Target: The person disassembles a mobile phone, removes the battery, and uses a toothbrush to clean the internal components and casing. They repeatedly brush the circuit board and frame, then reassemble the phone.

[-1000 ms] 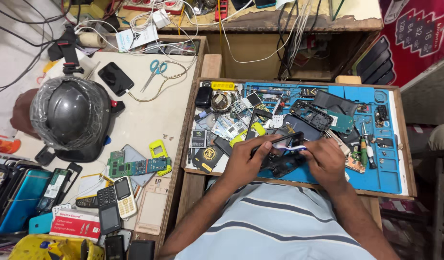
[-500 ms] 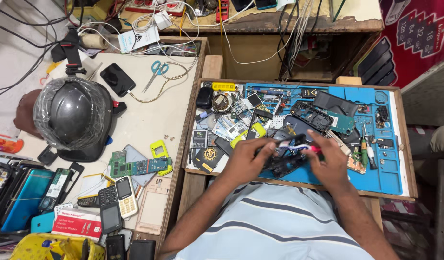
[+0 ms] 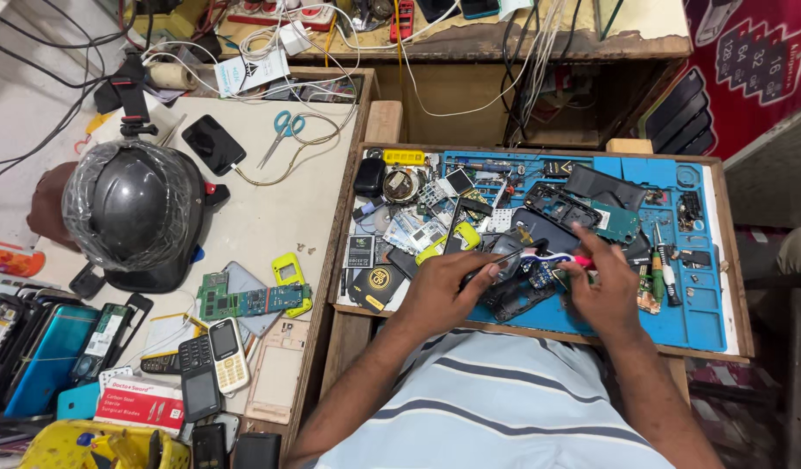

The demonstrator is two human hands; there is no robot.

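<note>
Count: one helmet [image 3: 135, 208] wrapped in plastic, one pair of scissors [image 3: 283, 130], one black smartphone [image 3: 213, 143], one green circuit board [image 3: 248, 302]. Keypad phones: two, one white [image 3: 228, 352], one black [image 3: 199, 378]. Hands: two, left hand [image 3: 444, 291], right hand [image 3: 605, 291]; blue work mat [image 3: 691, 317]: one.

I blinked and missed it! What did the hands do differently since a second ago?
Hardly anything. The right hand shifted slightly over the small phone part, toothbrush held as before. The left hand keeps pinching tweezers. The helmet and scissors stayed put.
</note>
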